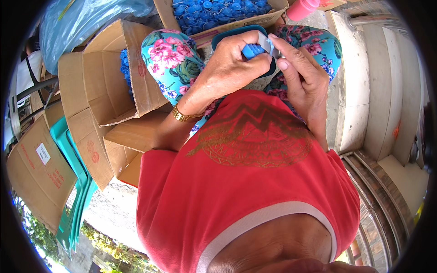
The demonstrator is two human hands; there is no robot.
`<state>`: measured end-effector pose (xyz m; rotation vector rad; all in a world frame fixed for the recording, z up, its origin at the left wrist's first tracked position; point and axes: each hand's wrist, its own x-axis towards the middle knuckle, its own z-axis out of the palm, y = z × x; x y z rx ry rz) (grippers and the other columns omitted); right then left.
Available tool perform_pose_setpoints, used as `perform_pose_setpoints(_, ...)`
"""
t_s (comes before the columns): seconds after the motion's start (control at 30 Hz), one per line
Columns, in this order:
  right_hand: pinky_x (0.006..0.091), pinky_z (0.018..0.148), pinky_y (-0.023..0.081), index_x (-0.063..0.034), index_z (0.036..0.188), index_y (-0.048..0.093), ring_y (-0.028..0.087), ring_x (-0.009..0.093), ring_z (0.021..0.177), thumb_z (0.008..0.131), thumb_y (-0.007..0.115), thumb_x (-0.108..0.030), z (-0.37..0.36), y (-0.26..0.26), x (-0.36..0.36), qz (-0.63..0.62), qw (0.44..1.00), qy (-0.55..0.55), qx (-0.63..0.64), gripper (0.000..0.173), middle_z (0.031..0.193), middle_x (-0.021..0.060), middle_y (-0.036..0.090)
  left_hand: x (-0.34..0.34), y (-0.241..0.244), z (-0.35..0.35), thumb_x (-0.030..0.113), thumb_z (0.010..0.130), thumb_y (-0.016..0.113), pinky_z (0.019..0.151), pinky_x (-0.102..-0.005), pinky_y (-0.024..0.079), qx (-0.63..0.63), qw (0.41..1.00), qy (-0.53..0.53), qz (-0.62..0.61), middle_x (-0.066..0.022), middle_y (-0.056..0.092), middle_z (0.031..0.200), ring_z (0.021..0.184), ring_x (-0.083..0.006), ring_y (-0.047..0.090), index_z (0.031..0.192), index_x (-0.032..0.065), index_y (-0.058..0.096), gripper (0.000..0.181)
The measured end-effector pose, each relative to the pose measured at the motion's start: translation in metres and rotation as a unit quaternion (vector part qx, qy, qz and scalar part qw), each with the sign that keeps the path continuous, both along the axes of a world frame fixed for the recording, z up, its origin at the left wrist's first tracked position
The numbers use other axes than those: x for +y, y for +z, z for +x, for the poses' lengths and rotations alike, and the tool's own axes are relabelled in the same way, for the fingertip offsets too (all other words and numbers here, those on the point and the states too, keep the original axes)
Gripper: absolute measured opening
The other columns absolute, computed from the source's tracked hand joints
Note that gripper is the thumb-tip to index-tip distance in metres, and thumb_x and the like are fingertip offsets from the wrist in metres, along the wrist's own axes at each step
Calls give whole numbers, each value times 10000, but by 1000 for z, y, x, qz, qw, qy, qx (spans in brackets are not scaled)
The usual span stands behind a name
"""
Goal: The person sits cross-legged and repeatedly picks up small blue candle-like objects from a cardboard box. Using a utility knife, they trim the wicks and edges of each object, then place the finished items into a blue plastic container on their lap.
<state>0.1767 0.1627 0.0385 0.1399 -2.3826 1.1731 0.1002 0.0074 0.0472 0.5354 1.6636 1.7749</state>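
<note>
My left hand (235, 66), with a gold watch (186, 115) at the wrist, grips a blue ribbed plastic piece (252, 51). A flat grey metal piece (264, 41) lies against its right end, between the left thumb and forefinger. A lighter blue bit shows along the metal's edge. My right hand (304, 71) is just to the right, its forefinger tip at the metal and its thumb lower down. Whether those fingertips pinch something small is unclear. Beneath both hands is a dark teal plastic tub (223, 34), its inside mostly hidden.
Beyond my knees stands a cardboard box (235, 24) full of blue plastic pieces (218, 12). More blue pieces show behind the flap of an open carton (106, 78) at left. A pink bottle (302, 8), blue plastic sheeting (85, 27), green plastic chairs (76, 170) and concrete steps (355, 82) surround me.
</note>
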Motion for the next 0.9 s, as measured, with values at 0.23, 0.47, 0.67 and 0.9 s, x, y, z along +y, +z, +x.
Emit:
perform_pose_setpoints(0.23, 201, 428, 328, -33, 1253, 546, 422, 61, 487, 965, 483, -194, 9, 9, 3, -542, 805, 101, -221, 336, 729, 20, 541, -1, -8, 3, 223, 946, 492, 659, -220, 378, 11, 997, -2, 82, -17, 535, 869, 718, -71, 440, 1057, 35, 509, 219)
perform_pose_setpoints(0.47, 192, 431, 332, -65, 1354, 432, 406, 67, 490, 957, 481, -208, 7, 9, 3, -596, 742, 187, -245, 424, 721, 24, 493, -1, 2, 1, 122, 939, 506, 575, -224, 391, 41, 996, 9, 81, -8, 494, 747, 650, -60, 441, 1064, 4, 492, 172)
perform_pose_setpoints(0.67, 202, 447, 344, -93, 1287, 529, 402, 66, 484, 933, 534, -176, 9, 7, 3, -435, 868, 115, -210, 364, 677, -12, 477, 0, 4, 1, 166, 927, 551, 569, -224, 398, 67, 997, 6, 41, -5, 504, 741, 660, -66, 460, 1046, 5, 507, 205)
perform_pose_setpoints(0.9, 310, 452, 432, -238, 1180, 637, 461, 176, 460, 784, 666, -84, 1, 5, -6, 78, 995, -57, -16, 426, 638, 50, 455, 6, -15, 2, 162, 855, 613, 531, -266, 413, 146, 988, 44, -26, -44, 514, 659, 580, -92, 468, 986, 16, 543, 208)
